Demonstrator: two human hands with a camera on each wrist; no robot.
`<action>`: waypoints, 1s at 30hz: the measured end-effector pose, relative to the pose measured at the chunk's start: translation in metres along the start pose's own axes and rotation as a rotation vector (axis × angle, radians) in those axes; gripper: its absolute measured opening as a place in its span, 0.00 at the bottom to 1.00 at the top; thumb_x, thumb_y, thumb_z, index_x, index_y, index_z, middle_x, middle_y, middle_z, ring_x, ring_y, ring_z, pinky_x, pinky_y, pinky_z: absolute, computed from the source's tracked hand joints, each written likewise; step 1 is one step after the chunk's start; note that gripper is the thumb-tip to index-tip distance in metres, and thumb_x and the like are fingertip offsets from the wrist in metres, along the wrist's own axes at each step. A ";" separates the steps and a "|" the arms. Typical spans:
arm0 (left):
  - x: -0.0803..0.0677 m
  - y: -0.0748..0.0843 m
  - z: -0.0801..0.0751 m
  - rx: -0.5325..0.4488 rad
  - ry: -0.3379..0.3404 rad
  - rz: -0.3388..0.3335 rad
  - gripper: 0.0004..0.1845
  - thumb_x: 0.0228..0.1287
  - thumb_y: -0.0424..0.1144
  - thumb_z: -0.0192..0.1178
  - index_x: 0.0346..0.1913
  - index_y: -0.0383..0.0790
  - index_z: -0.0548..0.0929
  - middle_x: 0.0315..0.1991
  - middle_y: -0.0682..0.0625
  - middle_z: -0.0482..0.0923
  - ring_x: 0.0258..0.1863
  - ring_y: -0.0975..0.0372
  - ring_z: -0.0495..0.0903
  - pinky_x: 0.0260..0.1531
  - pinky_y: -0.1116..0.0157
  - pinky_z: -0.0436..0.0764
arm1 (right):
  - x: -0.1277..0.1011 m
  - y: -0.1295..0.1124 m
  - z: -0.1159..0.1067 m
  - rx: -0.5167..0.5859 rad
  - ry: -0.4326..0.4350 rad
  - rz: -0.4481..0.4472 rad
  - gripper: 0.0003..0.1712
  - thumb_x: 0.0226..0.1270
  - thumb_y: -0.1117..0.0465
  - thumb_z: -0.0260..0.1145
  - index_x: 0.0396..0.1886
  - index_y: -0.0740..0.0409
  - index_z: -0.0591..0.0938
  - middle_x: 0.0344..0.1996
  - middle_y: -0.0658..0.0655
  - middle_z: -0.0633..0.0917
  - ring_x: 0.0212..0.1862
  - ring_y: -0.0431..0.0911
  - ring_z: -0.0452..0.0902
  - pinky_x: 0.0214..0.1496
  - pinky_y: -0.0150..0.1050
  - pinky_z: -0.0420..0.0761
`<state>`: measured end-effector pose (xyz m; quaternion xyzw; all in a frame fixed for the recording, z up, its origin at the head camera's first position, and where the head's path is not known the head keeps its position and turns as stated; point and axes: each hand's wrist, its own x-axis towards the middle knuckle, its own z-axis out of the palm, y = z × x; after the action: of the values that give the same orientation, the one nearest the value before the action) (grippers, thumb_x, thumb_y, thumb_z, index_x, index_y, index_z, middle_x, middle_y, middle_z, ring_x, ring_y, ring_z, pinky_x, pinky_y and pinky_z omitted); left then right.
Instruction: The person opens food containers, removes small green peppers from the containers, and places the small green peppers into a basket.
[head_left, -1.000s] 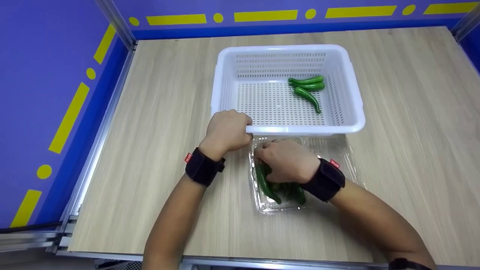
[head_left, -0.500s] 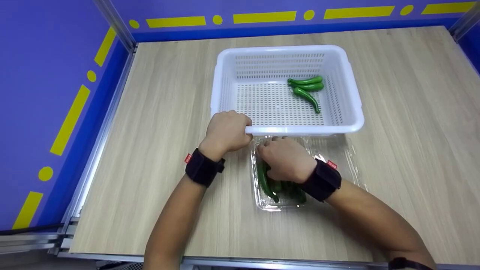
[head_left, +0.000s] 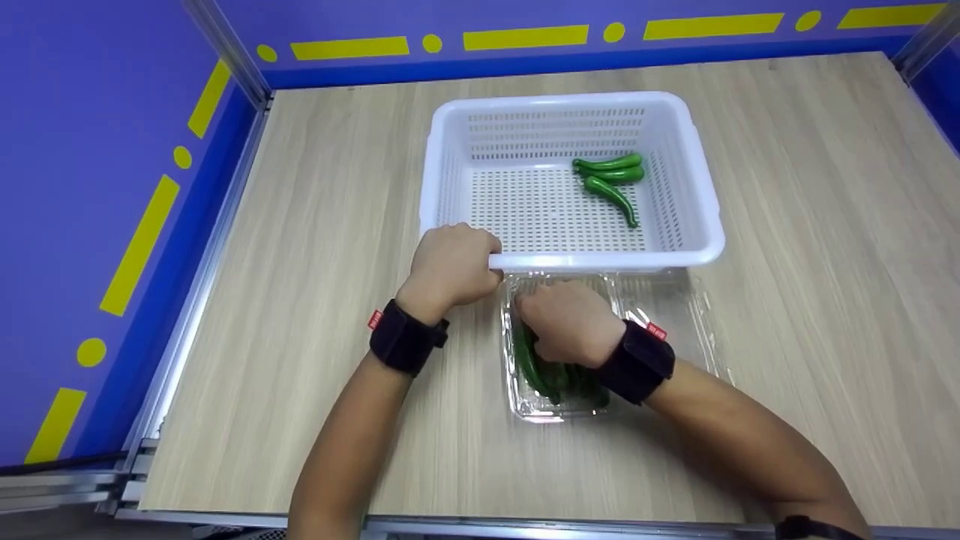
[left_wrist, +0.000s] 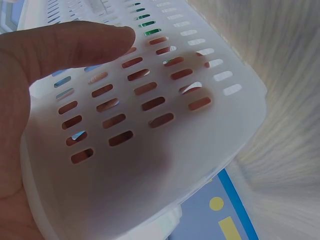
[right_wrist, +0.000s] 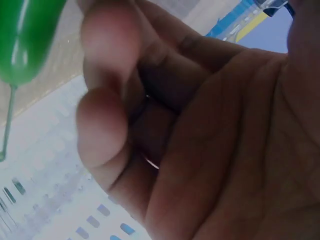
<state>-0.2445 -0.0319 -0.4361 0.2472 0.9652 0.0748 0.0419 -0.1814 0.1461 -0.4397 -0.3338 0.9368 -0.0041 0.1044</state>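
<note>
Your left hand (head_left: 452, 262) grips the white basket (head_left: 705, 247) rim; just before it, your right hand (head_left: 568, 321) curls on a green pepper (head_left: 527, 364) in the clear tray (head_left: 536, 411). Next, lift it.

Both forearms reached forward from the near edge, each with a black band at the wrist. The left hand (head_left: 454, 262) was knuckles up, its fingers curled over in a closed grip; the left wrist view showed the thumb (left_wrist: 75, 45) lying straight and flat. The right hand (head_left: 568, 321) lay palm down just beside it, close but apart, the wrist bent inward. In the right wrist view its fingers (right_wrist: 107, 90) were curled toward the palm, fingertips bunched together.
</note>
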 end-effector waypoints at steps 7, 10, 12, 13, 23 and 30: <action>0.000 0.000 0.001 -0.006 -0.002 -0.004 0.05 0.55 0.44 0.63 0.26 0.49 0.84 0.23 0.53 0.81 0.26 0.54 0.80 0.28 0.51 0.80 | -0.001 0.002 -0.003 0.006 -0.019 -0.038 0.10 0.47 0.66 0.71 0.21 0.54 0.75 0.18 0.53 0.79 0.22 0.49 0.76 0.26 0.50 0.81; 0.000 0.000 0.001 -0.001 0.002 -0.003 0.05 0.55 0.44 0.63 0.25 0.48 0.84 0.23 0.52 0.82 0.26 0.54 0.81 0.28 0.50 0.80 | -0.003 0.002 -0.006 0.016 -0.015 -0.055 0.10 0.47 0.65 0.70 0.20 0.54 0.75 0.20 0.53 0.80 0.24 0.50 0.77 0.27 0.51 0.81; 0.000 0.000 0.000 0.004 0.002 -0.003 0.06 0.55 0.44 0.63 0.25 0.48 0.83 0.23 0.52 0.82 0.27 0.54 0.81 0.28 0.50 0.80 | -0.005 0.002 -0.009 0.022 -0.005 -0.070 0.09 0.48 0.65 0.70 0.20 0.54 0.76 0.21 0.53 0.81 0.24 0.51 0.78 0.28 0.51 0.81; 0.000 0.000 0.000 0.006 0.001 -0.003 0.06 0.55 0.44 0.63 0.26 0.48 0.84 0.23 0.52 0.82 0.27 0.54 0.81 0.28 0.50 0.80 | -0.005 0.002 -0.010 0.028 0.001 -0.077 0.09 0.48 0.65 0.70 0.21 0.54 0.76 0.21 0.53 0.81 0.25 0.51 0.79 0.28 0.51 0.81; 0.000 0.000 0.000 -0.003 -0.007 -0.006 0.05 0.55 0.43 0.62 0.25 0.49 0.83 0.22 0.53 0.80 0.25 0.55 0.79 0.28 0.51 0.79 | -0.014 0.005 -0.025 0.119 0.071 -0.130 0.07 0.57 0.61 0.71 0.25 0.53 0.79 0.26 0.50 0.82 0.26 0.47 0.77 0.29 0.47 0.80; 0.000 0.000 0.000 -0.007 -0.004 -0.002 0.05 0.56 0.43 0.62 0.26 0.49 0.84 0.22 0.54 0.80 0.25 0.55 0.79 0.27 0.52 0.79 | -0.016 0.008 -0.032 0.172 0.100 -0.171 0.08 0.55 0.63 0.70 0.24 0.53 0.78 0.24 0.48 0.78 0.24 0.44 0.70 0.29 0.44 0.75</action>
<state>-0.2447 -0.0319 -0.4361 0.2462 0.9651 0.0774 0.0449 -0.1805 0.1606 -0.4062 -0.4016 0.9052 -0.1100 0.0853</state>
